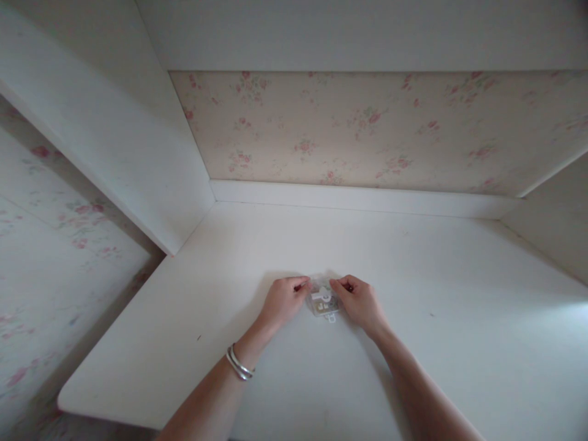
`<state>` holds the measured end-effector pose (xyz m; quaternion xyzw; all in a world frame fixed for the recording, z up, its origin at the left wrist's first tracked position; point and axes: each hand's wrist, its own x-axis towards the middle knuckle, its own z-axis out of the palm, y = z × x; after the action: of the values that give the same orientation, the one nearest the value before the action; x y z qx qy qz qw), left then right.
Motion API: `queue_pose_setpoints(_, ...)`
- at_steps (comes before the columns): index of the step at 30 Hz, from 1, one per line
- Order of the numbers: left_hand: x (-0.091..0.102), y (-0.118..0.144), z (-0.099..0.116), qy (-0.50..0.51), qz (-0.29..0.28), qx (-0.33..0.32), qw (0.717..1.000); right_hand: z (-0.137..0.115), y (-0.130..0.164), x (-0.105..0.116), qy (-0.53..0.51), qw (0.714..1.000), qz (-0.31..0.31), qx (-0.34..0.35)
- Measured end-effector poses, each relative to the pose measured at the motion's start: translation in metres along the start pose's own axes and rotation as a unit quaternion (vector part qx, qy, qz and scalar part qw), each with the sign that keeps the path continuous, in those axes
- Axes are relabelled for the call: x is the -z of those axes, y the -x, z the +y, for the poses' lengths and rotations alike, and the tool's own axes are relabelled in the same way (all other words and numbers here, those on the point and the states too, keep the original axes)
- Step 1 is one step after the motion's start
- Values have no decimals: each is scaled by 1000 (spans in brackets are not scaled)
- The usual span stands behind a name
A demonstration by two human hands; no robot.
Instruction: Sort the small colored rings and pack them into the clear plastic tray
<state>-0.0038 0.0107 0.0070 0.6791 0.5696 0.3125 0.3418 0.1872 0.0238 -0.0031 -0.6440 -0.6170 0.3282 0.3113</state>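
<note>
A small clear plastic case (325,307) lies on the white desktop, with several small pale pieces visible through it. A white clip-shaped part shows across its middle, and a small white loop sticks out at its near edge. My left hand (285,299), with silver bangles at the wrist, pinches the case's far left side between thumb and finger. On the opposite side, my right hand (359,300) is closed in a pinch at the far right edge. The fingertips hide those edges, and the exact make of the contents is too small to tell.
The white desktop (404,257) has a rounded front left corner and a low back ledge (349,198). A white upright panel (114,122) stands at the left, and another side panel (551,226) at the right. Flowered wallpaper (340,135) covers the back wall. A tiny dark speck (199,337) lies left.
</note>
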Motion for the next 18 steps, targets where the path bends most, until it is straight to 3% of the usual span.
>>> queue_pose_setpoints(15, -3, 1, -3, -34, 0, -33, 999, -2, 1, 0, 6, 1000, -6, 8)
queue_pose_setpoints(18, 1, 2, 1, -51, 7, -27, 998, 0, -1, 5, -14, 999, -33, -8)
